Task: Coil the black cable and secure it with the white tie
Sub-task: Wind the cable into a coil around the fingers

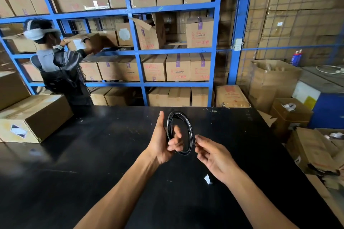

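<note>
The black cable (188,126) is wound into an upright oval coil of several loops, held above the black table (93,154). My left hand (162,141) holds the coil's left side, its fingers curled through the loops. My right hand (214,156) pinches the coil's lower right side between thumb and fingertips, where a thin strand sticks out; I cannot tell if that is the tie. A small white piece (208,179) lies on the table under my right wrist.
A cardboard box (35,119) sits on the table's left end. Behind the table a person (59,65) handles a box at blue shelving (137,50) full of cartons. Open cartons (312,147) are piled along the table's right side.
</note>
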### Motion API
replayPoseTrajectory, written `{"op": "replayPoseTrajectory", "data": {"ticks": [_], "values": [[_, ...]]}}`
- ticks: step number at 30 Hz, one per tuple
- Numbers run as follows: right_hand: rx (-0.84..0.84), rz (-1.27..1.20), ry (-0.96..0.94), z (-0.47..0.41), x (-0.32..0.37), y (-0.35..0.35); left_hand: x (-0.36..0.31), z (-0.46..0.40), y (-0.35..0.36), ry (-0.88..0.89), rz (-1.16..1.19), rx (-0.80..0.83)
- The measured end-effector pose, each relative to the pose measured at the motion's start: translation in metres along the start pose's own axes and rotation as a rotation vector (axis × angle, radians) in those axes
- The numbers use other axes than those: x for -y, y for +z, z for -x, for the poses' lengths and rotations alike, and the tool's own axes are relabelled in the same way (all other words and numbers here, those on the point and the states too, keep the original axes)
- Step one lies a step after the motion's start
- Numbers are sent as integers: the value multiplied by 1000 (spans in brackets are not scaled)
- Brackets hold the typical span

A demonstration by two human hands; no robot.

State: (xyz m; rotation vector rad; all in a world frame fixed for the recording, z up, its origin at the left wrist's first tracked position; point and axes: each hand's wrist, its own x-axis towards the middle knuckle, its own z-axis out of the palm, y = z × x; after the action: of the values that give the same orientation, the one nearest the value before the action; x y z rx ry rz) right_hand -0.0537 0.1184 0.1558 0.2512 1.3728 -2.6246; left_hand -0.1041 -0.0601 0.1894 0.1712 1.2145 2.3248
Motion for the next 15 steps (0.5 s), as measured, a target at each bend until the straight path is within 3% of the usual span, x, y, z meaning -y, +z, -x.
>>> {"op": "replayPoseTrajectory", "data": {"ticks": [7,9,12,15], "values": [[-176,505,-265,10,-11,26,25,2,0,85,127,-298],[-172,546,-298,13,-15,31,30,4,2,92,168,-357],[-135,706,-342,13,-23,32,38,6,5,95,210,-373],[-210,765,-411,9,-28,32,47,7,2,92,239,-326]]}}
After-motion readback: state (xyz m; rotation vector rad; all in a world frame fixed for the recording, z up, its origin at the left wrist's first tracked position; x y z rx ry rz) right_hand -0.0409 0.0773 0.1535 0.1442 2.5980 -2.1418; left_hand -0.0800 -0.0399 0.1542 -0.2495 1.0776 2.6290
